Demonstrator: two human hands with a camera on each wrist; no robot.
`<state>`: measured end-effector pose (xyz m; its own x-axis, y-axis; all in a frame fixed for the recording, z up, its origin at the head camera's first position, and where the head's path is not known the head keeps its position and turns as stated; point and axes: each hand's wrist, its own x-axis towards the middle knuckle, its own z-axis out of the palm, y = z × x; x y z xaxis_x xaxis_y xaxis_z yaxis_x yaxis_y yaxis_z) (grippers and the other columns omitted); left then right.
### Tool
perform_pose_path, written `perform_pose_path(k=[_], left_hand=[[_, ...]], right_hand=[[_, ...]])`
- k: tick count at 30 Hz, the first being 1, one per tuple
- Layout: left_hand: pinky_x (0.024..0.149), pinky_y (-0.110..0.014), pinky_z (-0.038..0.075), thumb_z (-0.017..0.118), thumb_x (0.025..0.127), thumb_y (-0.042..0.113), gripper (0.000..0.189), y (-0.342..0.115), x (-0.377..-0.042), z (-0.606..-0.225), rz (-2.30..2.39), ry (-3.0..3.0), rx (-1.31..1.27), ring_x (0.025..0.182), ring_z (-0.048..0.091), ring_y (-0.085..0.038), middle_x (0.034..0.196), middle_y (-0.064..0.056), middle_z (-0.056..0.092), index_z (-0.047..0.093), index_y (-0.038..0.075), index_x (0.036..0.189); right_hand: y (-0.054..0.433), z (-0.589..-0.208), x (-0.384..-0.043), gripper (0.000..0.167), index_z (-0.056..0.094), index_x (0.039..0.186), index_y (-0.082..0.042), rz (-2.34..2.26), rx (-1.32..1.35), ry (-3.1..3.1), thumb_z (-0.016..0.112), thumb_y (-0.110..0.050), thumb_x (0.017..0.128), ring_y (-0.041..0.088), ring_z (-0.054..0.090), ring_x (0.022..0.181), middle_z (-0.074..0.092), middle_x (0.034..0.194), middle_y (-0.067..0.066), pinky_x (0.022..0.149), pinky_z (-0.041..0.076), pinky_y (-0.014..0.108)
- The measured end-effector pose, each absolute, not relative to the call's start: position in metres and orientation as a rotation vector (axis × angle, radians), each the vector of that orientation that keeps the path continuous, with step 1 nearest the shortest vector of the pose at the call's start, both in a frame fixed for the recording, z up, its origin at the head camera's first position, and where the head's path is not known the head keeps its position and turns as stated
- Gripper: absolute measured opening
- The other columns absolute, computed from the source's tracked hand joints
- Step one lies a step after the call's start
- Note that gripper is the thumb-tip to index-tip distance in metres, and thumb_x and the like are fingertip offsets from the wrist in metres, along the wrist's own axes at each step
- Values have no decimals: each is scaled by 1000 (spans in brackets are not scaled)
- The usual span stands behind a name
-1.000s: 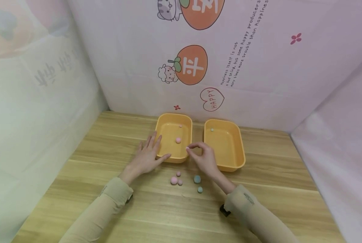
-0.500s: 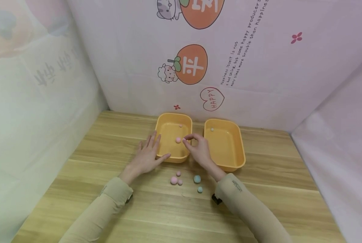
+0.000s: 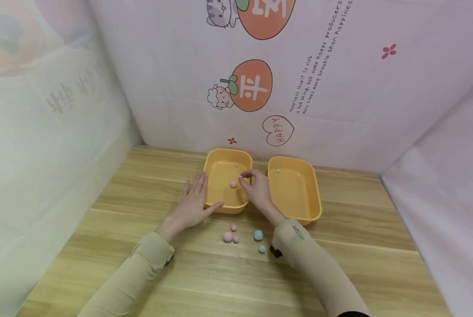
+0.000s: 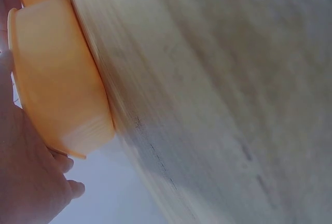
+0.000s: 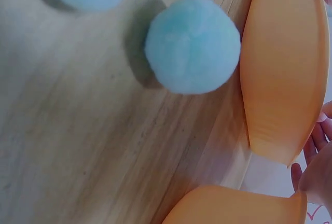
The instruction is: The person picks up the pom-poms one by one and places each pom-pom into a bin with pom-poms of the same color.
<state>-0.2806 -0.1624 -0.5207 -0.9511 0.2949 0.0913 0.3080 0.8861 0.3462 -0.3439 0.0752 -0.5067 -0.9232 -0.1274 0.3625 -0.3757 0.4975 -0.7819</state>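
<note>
Over the right side of the left yellow tray [image 3: 229, 209], my right hand [image 3: 258, 190] pinches a small pink pom-pom [image 3: 241, 177] between thumb and fingertips. In the right wrist view a bit of that pink pom-pom [image 5: 322, 116] shows at the fingertips. My left hand [image 3: 190, 207] rests against the same tray, its fingers extended along the left rim and its thumb on the front rim. The left wrist view shows the left hand [image 4: 31, 175] beside the tray's outer wall [image 4: 62, 79]. Inside the tray lie a pink pom-pom [image 3: 234, 184] and a tinier pink one [image 3: 237, 165].
A second yellow tray [image 3: 315, 193] stands to the right, with a tiny pale pom-pom [image 3: 278, 170] inside. In front, on the wooden table [image 3: 220, 281], lie several pink pom-poms [image 3: 227, 237] and two blue ones, one larger [image 3: 258, 235] and one smaller [image 3: 262, 249]. A printed cloth [image 3: 173, 88] hangs behind.
My right hand has moved up and left from the left tray's front right corner to over its inside, still pinching the small pink pom-pom. My left hand has stayed at the rim.
</note>
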Motion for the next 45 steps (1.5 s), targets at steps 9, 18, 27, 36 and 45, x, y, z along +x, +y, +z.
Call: perform_pose_path(k=[9,18,27,36,45], left_hand=[[142,-57,11,43,107,77,113,-161,-280,-521,-478,-3026,-499,174,9,-41,184,-25,3,7,-7,173],[142,-56,14,43,108,77,112,-162,-281,-522,-428,-3012,-507,173,11,-42,184,-27,6,10,-9,172],[142,-57,13,44,108,76,112,-162,-281,-519,-454,-3010,-517,173,11,-43,183,-27,6,11,-10,172],[142,-56,14,42,108,76,113,-163,-283,-520,-441,-3016,-518,173,11,-43,184,-28,6,7,-9,173],[142,-56,13,41,109,76,112,-163,-282,-519,-452,-3034,-507,173,11,-43,184,-28,6,4,-8,172]], right_hand=[[69,-512,-347,17,78,111,2,1399,381,-2536,78,-11,101,41,72,114,78,114,23,104,58,55],[67,-512,-346,18,79,111,3,1403,396,-2530,78,-12,101,40,73,114,79,114,23,105,59,58],[74,-506,-322,22,79,119,2,1484,458,-2514,75,-14,105,40,74,116,78,123,20,104,59,56],[81,-505,-279,25,78,125,2,1654,533,-2459,77,-9,102,39,67,138,77,135,18,126,46,60],[89,-507,-245,24,78,123,0,1714,646,-2419,79,-8,100,42,66,138,78,134,16,125,45,67]])
